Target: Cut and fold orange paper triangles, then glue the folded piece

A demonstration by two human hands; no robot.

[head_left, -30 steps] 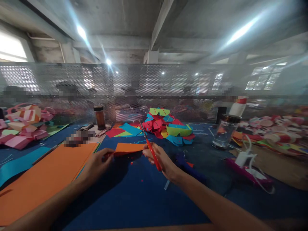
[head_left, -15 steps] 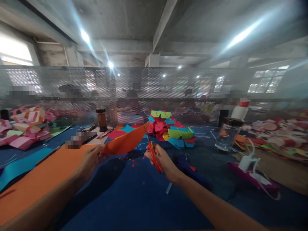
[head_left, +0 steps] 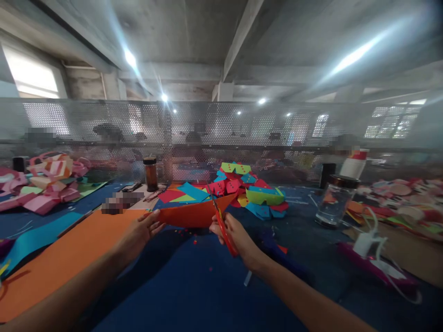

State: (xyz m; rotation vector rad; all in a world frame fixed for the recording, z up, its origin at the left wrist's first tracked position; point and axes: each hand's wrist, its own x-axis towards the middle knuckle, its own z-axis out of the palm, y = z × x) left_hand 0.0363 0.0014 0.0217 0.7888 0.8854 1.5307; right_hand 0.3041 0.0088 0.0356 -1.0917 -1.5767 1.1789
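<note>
My left hand point(head_left: 143, 230) pinches the left end of a curved piece of orange paper point(head_left: 194, 213), held above the blue table. In my right hand point(head_left: 238, 235) is a pair of scissors point(head_left: 224, 230) with red handles, blades pointing up and away. The blades stand near the right part of the orange paper; I cannot tell whether they touch it. Small red paper bits point(head_left: 195, 240) lie below the paper. Behind it rests a pile of colourful paper masks point(head_left: 265, 196), beside flat coloured paper pieces point(head_left: 187, 191).
A large orange sheet point(head_left: 76, 253) lies at left, with pink paper shapes point(head_left: 51, 189) beyond. A brown-filled jar point(head_left: 150, 175) stands behind. At right are a glass jar point(head_left: 334, 205) and a purple item with a white cable point(head_left: 377, 267). A perforated screen point(head_left: 224, 124) closes off the back.
The orange paper has swung from slanting up to nearly level, its right end lowered and moved right. The view has shifted slightly. Both hands keep their holds.
</note>
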